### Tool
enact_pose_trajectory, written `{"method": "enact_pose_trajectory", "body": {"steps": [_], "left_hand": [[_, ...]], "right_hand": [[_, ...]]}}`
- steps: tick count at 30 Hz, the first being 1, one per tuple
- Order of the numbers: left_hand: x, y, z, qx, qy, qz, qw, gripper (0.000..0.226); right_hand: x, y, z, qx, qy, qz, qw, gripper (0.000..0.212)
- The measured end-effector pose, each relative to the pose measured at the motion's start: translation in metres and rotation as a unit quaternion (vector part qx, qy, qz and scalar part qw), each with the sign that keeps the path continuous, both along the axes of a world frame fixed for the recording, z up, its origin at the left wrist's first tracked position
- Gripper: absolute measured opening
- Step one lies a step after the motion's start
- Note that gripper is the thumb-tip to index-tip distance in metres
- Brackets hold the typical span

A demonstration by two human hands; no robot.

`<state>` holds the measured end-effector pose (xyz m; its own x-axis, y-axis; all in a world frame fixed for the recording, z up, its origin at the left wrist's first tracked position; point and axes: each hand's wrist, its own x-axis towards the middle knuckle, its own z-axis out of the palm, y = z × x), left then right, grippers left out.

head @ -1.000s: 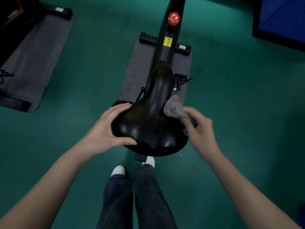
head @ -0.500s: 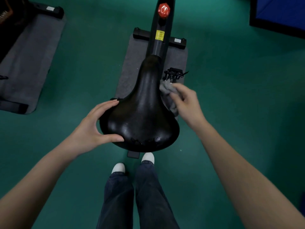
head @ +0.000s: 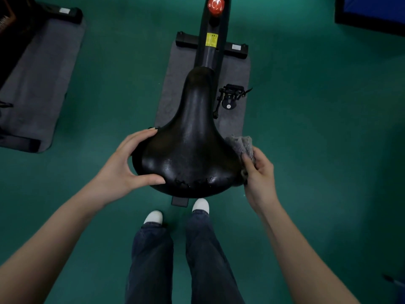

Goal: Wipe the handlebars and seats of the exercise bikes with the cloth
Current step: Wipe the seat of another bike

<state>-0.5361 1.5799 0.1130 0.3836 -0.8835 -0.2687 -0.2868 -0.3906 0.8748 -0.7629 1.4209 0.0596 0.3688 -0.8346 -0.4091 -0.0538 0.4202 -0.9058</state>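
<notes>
A black bike seat fills the middle of the head view, wide end toward me, its rear surface cracked and worn. My left hand grips the seat's left rear edge, fingers over the top rim and thumb on the back. My right hand holds a grey cloth bunched against the seat's right rear side. The black frame with a yellow sticker and a red knob runs away from the seat's nose. The handlebars are out of view.
The bike stands on a grey mat on green floor, a pedal sticking out on the right. A second mat with another machine's base lies at left. A blue pad sits top right. My legs and white shoes are below the seat.
My right hand has drawn the cloth back from beside the seat's narrow part to its right rear side. My left hand keeps its grip on the left edge.
</notes>
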Motion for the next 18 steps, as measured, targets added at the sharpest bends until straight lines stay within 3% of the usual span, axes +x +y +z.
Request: {"method": "enact_pose_trajectory", "body": {"steps": [8,15,18], "left_hand": [[0.004,0.001,-0.004,-0.021,-0.02,-0.016,0.999,0.093],[0.024,0.004,-0.005,-0.035,0.004,-0.061,0.998,0.055],[0.033,0.005,-0.006,-0.035,0.018,-0.09,0.995,0.059]], "right_hand": [[0.009,0.071,0.003,-0.011,0.015,-0.248,0.969,0.028],[0.066,0.118,0.014,-0.035,0.077,-0.492,0.866,0.022],[0.093,0.137,0.02,-0.053,0.092,-0.544,0.832,0.021]]}}
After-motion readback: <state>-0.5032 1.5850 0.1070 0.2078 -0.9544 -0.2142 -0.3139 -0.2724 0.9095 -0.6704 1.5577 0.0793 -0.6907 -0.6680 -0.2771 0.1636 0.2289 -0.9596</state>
